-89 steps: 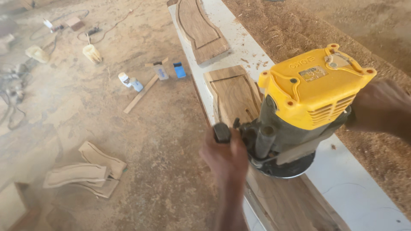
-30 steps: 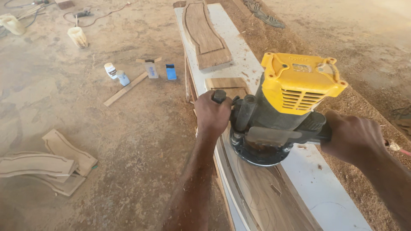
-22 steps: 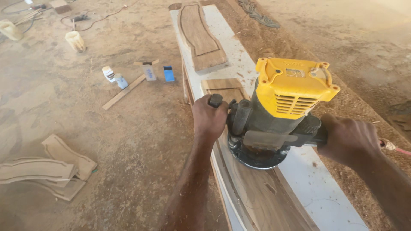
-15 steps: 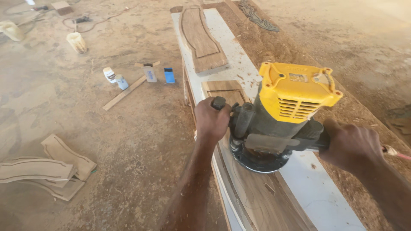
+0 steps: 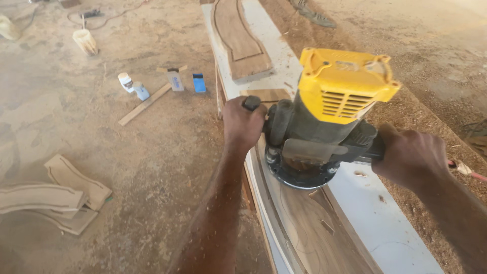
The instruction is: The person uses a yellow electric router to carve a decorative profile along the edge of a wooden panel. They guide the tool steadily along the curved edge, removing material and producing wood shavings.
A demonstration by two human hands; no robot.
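Note:
A yellow-topped power router (image 5: 324, 122) stands upright on a curved dark wood piece (image 5: 309, 228) that lies on a long white board (image 5: 375, 218). My left hand (image 5: 242, 122) is closed around the router's left black handle. My right hand (image 5: 408, 157) grips the right handle. The router's round black base rests flat on the wood, near the piece's far end. A second shaped wood piece (image 5: 241, 38) with a routed groove lies farther along the white board.
Sawdust covers the ground on both sides. A stack of shaped wood pieces (image 5: 50, 195) lies at the left. Small bottles (image 5: 133, 85), a blue block (image 5: 199, 82) and a wood strip (image 5: 144, 104) sit beyond. A red cord (image 5: 469, 172) trails at the right.
Three seconds ago the router was tilted with only the left hand visible near it. Now it stands level on the wood with both hands on its handles; over the last second it barely shifts.

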